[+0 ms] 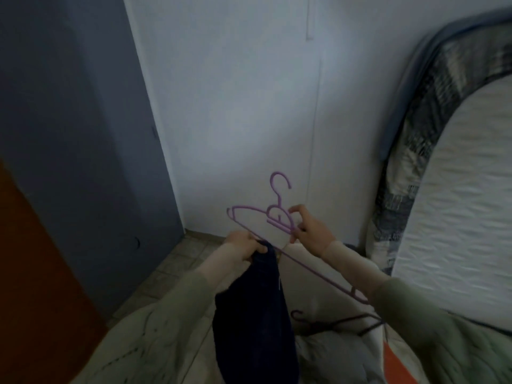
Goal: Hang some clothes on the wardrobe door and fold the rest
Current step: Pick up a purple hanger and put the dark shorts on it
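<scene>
A purple plastic hanger (278, 214) is held up in front of the white wardrobe door (243, 112), hook pointing up. My right hand (311, 231) grips it near its neck, fingers curled round the bar. A dark navy garment (255, 309) hangs down from my left hand (243, 246), which grips its top edge just left of the hanger's lower bar. A second, dark hanger (332, 321) lies lower down on the pale fabric under my right forearm.
A grey wall panel (83, 134) and an orange-brown surface (33, 273) stand at the left. A bed with a patterned cover (457, 189) rises at the right. Tiled floor (177, 261) shows below the wardrobe. Pale and orange cloth (360, 361) lies at the bottom.
</scene>
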`<act>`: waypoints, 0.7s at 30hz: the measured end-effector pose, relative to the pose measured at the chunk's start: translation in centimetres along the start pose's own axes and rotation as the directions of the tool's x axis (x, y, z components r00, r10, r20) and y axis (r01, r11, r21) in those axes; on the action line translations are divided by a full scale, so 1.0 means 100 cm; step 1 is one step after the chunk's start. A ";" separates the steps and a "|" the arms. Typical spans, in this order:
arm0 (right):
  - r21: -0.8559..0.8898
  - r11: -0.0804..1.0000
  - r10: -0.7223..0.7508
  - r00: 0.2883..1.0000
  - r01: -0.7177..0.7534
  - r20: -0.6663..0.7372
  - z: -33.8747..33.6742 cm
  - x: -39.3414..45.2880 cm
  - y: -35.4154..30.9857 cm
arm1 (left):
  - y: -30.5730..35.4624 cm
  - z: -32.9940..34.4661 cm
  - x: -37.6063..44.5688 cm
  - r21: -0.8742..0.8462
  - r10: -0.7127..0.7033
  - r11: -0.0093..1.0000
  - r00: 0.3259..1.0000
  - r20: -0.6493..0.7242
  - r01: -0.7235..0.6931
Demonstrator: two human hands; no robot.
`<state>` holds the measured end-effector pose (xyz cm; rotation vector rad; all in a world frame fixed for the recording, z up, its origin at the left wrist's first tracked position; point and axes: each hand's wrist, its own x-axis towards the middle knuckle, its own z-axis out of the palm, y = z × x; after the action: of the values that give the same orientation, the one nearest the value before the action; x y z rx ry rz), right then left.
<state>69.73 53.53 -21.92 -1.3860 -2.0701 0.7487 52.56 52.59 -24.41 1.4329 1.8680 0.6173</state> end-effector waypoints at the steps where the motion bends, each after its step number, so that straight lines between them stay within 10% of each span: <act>1: 0.002 1.000 -0.004 1.000 0.004 0.001 -0.007 0.000 -0.007 | 0.014 -0.012 -0.002 -0.018 0.017 1.000 0.999 -0.046 -0.017; 13: 0.435 0.900 0.096 0.978 -0.007 -0.183 -0.045 0.013 -0.061 | 0.138 -0.121 -0.055 -0.563 -0.035 0.803 0.928 -0.371 -0.194; 21: 0.506 0.860 0.012 0.987 0.071 -0.160 -0.065 0.007 -0.085 | 0.176 -0.123 -0.066 -0.715 0.014 0.640 0.935 -0.355 -0.281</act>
<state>68.57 52.48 -11.25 -1.0674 -1.6035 1.0465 55.27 51.62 -2.20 0.9338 1.3957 1.5881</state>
